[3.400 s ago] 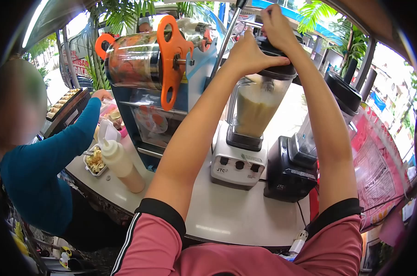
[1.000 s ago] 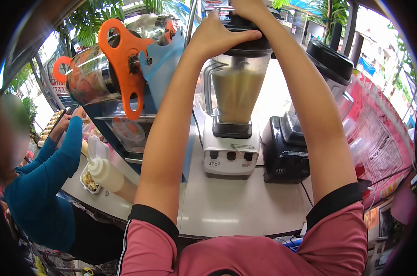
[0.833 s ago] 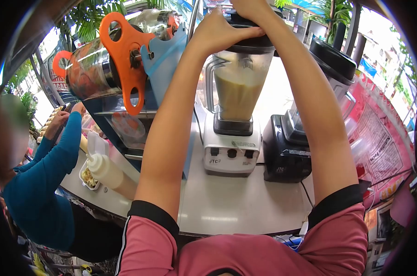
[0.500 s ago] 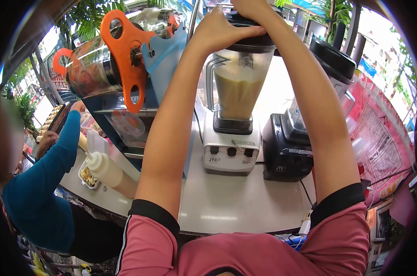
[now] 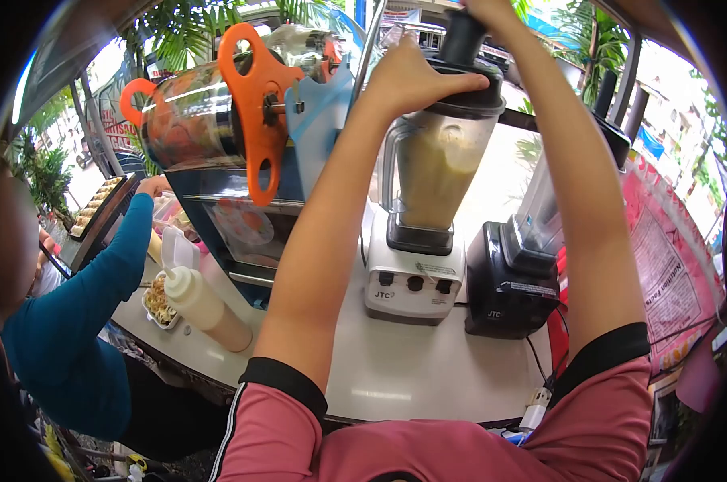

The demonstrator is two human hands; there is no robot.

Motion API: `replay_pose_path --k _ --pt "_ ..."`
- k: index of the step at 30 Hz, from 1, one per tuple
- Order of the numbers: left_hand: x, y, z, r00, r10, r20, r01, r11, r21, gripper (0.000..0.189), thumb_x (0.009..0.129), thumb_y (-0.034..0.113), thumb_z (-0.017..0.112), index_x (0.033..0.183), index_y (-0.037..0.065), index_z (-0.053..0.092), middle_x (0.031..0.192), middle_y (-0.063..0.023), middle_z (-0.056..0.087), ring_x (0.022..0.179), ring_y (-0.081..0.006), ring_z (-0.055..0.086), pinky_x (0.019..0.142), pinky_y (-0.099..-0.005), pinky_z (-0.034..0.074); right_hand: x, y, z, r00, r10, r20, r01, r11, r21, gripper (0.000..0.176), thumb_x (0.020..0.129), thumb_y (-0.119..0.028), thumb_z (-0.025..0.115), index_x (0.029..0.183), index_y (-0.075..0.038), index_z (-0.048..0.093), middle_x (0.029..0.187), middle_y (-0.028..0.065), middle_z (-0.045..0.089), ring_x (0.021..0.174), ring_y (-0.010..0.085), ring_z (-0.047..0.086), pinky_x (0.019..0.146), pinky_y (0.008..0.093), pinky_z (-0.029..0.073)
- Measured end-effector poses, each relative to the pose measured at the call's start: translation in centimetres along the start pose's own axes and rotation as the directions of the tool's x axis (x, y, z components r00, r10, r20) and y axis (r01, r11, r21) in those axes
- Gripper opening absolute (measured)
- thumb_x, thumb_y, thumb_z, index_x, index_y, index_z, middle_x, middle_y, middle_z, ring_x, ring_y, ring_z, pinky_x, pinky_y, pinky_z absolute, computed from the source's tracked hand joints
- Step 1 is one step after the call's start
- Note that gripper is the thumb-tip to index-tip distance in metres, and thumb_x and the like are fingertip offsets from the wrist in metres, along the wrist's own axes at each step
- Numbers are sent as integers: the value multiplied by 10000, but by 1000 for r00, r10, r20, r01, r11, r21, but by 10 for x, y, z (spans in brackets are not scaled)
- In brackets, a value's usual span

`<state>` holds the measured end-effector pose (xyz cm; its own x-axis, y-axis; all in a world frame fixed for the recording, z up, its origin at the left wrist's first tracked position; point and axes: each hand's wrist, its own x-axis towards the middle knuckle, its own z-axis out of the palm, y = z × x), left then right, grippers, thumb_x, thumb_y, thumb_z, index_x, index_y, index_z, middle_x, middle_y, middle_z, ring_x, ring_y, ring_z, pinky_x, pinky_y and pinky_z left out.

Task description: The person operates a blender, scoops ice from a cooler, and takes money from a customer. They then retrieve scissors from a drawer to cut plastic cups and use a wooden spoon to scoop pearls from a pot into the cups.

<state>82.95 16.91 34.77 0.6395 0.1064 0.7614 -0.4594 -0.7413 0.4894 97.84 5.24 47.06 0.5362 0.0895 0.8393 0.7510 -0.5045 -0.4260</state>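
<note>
My left hand (image 5: 411,76) grips the black lid (image 5: 485,98) of a blender, its thumb stretched across the top. My right hand (image 5: 492,10), cut off by the upper edge of the view, holds the top of a black tamper (image 5: 463,38) that stands up from the lid. Below, the clear jug (image 5: 437,173) contains a thick, pale yellowish-green mixture, with streaks on its upper wall. The jug sits on a white motor base (image 5: 415,277) with several dark controls on its front.
A black blender (image 5: 512,281) stands close on the right, partly behind my right arm. Left are an orange-handled clear drum (image 5: 191,120), a squeeze bottle (image 5: 207,309) and a foam box of food (image 5: 158,301). A person in a teal sleeve (image 5: 98,257) works at far left.
My right hand has risen and shifted right, and more of the black tamper now shows above the lid. My left hand stays on the lid. The whole view has shifted slightly.
</note>
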Motion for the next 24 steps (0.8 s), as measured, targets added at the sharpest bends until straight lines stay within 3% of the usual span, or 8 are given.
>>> replay_pose_path --k 1,4,7,10,14,19,21,24 --pt "-3 1 -1 1000 -22 4 22 1000 5 1219 501 641 817 1287 -189 394 1183 -298 575 1123 -344 582 975 -358 438 27 19 2 984 -174 31 177 967 -181 388 932 -178 484 1144 146 456 911 252 616 749 309 630 684 420 512" --pt "0 -2 1 1000 -21 20 21 1000 -14 1232 498 643 817 1296 -190 383 1194 -307 566 1134 -350 576 978 -357 437 69 31 -6 964 62 258 -46 997 -69 378 947 -201 476 1135 127 464 867 215 619 655 284 587 667 418 498" --pt "-1 1 -2 1000 -10 23 10 1000 -12 1215 507 638 816 1291 -186 391 1204 -309 560 1141 -351 571 973 -357 441 10 -19 9 982 -114 154 74 967 245 317 960 -204 457 1102 78 471 826 209 612 651 273 578 661 417 486" --pt "2 -6 -1 995 -1 98 12 993 -116 1199 520 635 813 1283 -191 395 1213 -315 551 1147 -353 565 970 -360 443 -49 -38 11 805 -580 -121 590 804 71 261 981 -230 406 1047 18 448 780 266 596 687 360 620 662 454 477" --pt "-2 -3 1 999 46 -6 -46 997 -58 1203 523 631 815 1283 -198 386 1221 -317 544 1149 -356 561 969 -365 443 -78 -32 2 948 -315 53 310 947 78 296 979 -257 393 1025 30 449 738 270 603 683 395 623 672 469 482" --pt "-2 -2 -1 1000 19 5 -18 996 -91 1248 512 634 819 1316 -195 347 1228 -319 536 1166 -355 549 985 -372 428 0 -33 12 899 -209 384 262 961 -91 398 965 -266 412 990 115 523 771 224 630 671 285 631 599 451 495" --pt "-2 -2 1 1000 1 -10 -1 999 -42 1265 490 652 813 1302 -200 350 1226 -324 533 1163 -367 551 990 -375 429 36 -26 20 929 -159 334 128 985 114 392 951 -265 441 951 111 553 781 206 633 684 260 621 596 446 494" --pt "-2 -3 2 1000 -30 -9 30 999 -34 1243 453 672 809 1258 -181 397 1217 -308 544 1139 -380 568 985 -381 442 64 -24 19 907 -15 421 62 993 -98 390 951 -278 447 1000 96 545 794 196 631 681 248 615 579 427 492"
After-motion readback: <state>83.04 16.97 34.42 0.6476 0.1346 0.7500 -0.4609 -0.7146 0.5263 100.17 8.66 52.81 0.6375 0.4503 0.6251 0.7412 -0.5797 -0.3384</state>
